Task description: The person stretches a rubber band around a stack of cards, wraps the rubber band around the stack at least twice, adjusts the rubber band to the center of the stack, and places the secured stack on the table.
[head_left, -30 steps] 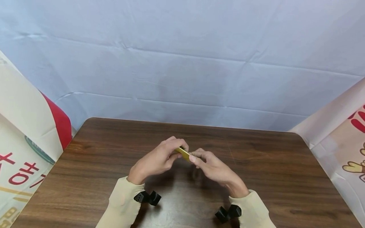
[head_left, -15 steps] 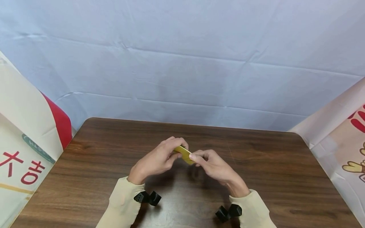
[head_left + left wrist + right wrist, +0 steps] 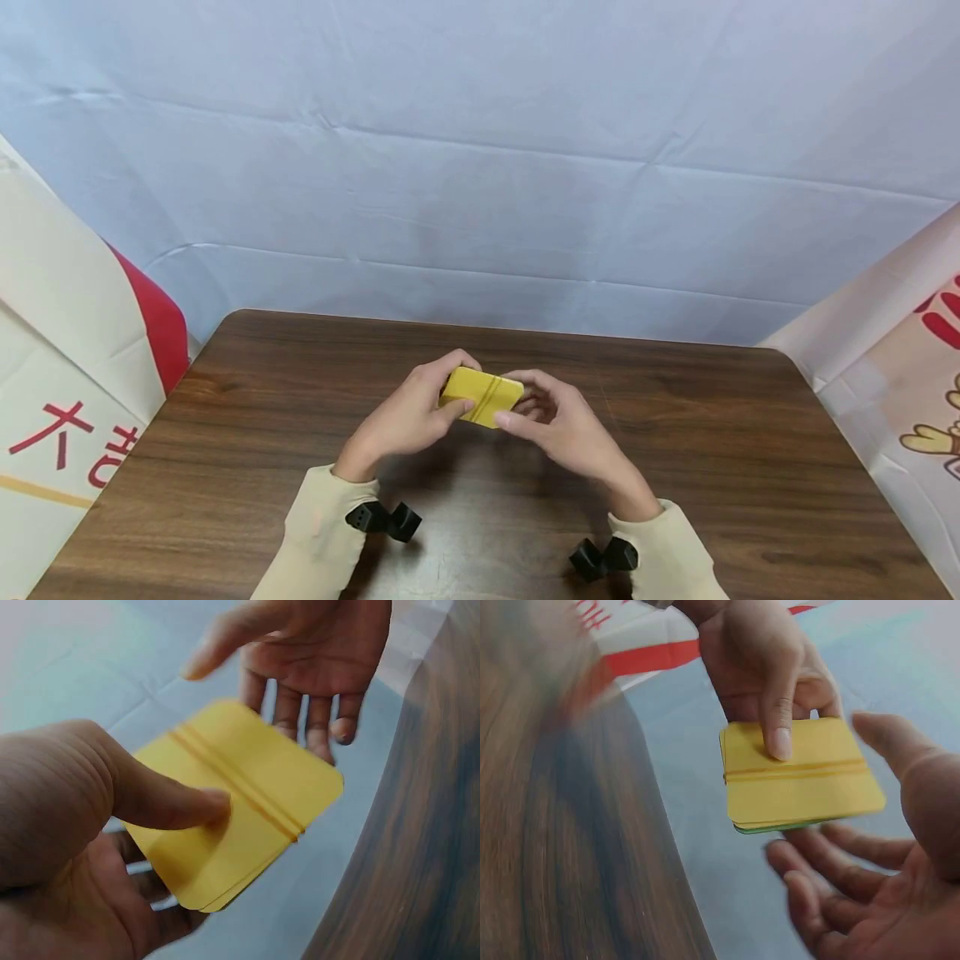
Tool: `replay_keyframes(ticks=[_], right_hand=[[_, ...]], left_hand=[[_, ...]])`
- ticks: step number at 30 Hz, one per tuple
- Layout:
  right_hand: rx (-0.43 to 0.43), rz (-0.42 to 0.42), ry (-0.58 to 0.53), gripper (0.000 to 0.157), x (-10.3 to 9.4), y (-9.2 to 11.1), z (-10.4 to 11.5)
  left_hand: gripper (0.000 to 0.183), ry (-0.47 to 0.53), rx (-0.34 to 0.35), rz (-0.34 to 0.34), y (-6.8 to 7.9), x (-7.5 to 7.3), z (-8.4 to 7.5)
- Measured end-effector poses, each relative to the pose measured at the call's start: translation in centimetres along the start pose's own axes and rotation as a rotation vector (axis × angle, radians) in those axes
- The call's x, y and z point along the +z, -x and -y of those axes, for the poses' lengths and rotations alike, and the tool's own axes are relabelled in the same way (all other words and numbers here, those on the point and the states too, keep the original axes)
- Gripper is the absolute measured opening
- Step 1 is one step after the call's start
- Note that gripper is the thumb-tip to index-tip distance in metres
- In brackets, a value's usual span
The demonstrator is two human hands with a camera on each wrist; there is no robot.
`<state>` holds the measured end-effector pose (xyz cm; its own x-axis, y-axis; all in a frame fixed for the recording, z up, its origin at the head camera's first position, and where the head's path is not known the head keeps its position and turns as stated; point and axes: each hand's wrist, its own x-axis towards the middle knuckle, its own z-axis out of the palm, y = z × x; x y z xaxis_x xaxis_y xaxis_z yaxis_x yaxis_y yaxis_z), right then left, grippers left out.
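Note:
A small stack of yellow cards with rounded corners (image 3: 463,382) is held above the table. A doubled rubber band (image 3: 817,769) wraps across its middle. Along the lower edge in the right wrist view a green layer (image 3: 776,828) shows. My left hand (image 3: 411,412) pinches the stack, thumb on the top face and fingers beneath. My right hand (image 3: 572,429) hovers at the stack's right end. Both wrist views show its thumb and fingers spread, apart from the cards.
The brown wooden table (image 3: 712,433) lies under both hands. Behind it hangs a pale blue cloth (image 3: 480,167). Printed banners stand at the left (image 3: 67,400) and right (image 3: 900,375). Black wrist cameras (image 3: 405,522) sit on the cuffs.
The stack has turned from nearly edge-on to show its broad yellow face and band. My right hand has let go and its fingers have spread. My left hand keeps its hold.

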<state>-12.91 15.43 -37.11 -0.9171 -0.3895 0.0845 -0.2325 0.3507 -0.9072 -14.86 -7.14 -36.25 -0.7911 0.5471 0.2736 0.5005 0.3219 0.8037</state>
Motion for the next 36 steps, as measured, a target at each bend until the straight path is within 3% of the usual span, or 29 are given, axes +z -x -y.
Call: replay_keyframes(ticks=[4, 7, 11, 14, 23, 28, 36], right_hand=[[-0.172, -0.099, 0.241, 0.083, 0.5, 0.0, -0.1], [-0.232, -0.122, 0.365, 0.101, 0.9, 0.0, -0.4], [-0.251, -0.123, 0.46, 0.102, 1.0, -0.2, -0.8], [-0.244, -0.126, 0.468, 0.096, 0.9, -0.3, -1.3], [-0.136, -0.097, 0.424, 0.091, 0.4, -0.5, -2.6], [-0.093, -0.06, 0.423, 0.088, 0.4, -0.7, -3.3], [-0.115, -0.064, 0.449, 0.077, -0.5, -1.0, -5.0]], left_hand=[[0.034, 0.086, -0.098, -0.011, -0.2, 0.3, 0.6], [0.042, 0.157, -0.145, -0.023, -0.4, 0.6, 1.1], [0.05, 0.255, -0.182, -0.031, -0.6, 1.1, 1.7], [0.055, 0.258, -0.176, -0.032, -0.7, 1.4, 1.9], [0.098, -0.165, -0.155, 0.023, -0.3, 1.9, 1.9], [0.092, -0.281, -0.173, 0.035, -0.2, 2.3, 2.3], [0.086, -0.44, -0.144, 0.021, -0.4, 2.8, 2.7]])
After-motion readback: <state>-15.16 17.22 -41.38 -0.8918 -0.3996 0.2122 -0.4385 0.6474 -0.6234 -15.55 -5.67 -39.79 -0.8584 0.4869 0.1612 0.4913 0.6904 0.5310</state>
